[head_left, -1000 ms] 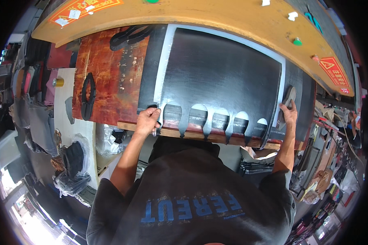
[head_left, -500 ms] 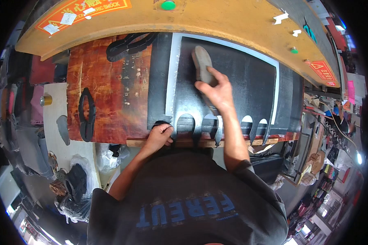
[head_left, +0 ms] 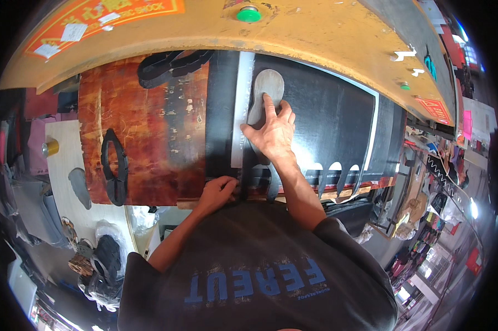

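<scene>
My right hand (head_left: 275,132) is on a grey sole-shaped cutting die (head_left: 269,83), its thumb at the left side and fingers over the top. The die lies lengthwise at the left part of a glossy black sheet (head_left: 332,110), beside a white strip (head_left: 242,105). Along the sheet's near edge are rounded cut-outs with narrow black tongues between them. My left hand (head_left: 218,193) is closed at the near left corner of the sheet, fingers curled on its edge; the fingertips are partly hidden.
A yellow machine beam (head_left: 216,33) with a green button (head_left: 249,15) spans the far side. On the reddish-brown board (head_left: 149,121) lie a black sole-shaped outline (head_left: 115,165) and another black piece (head_left: 174,66). A side table (head_left: 64,138) at left holds a grey sole piece (head_left: 79,187).
My right hand has brought the die left and nearer, from tilted to lying along the sheet's left side. The sheet's left edge has shifted right against the white strip. My left hand stays at the corner.
</scene>
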Motion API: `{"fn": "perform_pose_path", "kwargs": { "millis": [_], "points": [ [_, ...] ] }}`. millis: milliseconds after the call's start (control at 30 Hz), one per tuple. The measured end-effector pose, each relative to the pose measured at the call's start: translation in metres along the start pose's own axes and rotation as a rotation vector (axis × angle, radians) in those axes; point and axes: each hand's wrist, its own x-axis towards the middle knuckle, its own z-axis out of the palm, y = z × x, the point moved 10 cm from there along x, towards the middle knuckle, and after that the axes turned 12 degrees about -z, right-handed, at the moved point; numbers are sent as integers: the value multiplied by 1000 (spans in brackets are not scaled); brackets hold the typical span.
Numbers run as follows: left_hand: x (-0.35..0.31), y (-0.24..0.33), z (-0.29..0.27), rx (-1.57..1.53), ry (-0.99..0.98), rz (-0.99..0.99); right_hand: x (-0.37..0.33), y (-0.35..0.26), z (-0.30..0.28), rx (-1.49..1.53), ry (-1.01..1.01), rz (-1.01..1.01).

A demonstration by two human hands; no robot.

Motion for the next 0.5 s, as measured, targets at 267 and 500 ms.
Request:
{"fn": "perform_pose_path", "kwargs": {
  "millis": [267,500],
  "points": [
    [-2,0,-1,-59,15,43,6,13,0,118,43,64],
    [-1,6,-2,14,31,84,15,7,6,107,-29,109]
  ]
}}
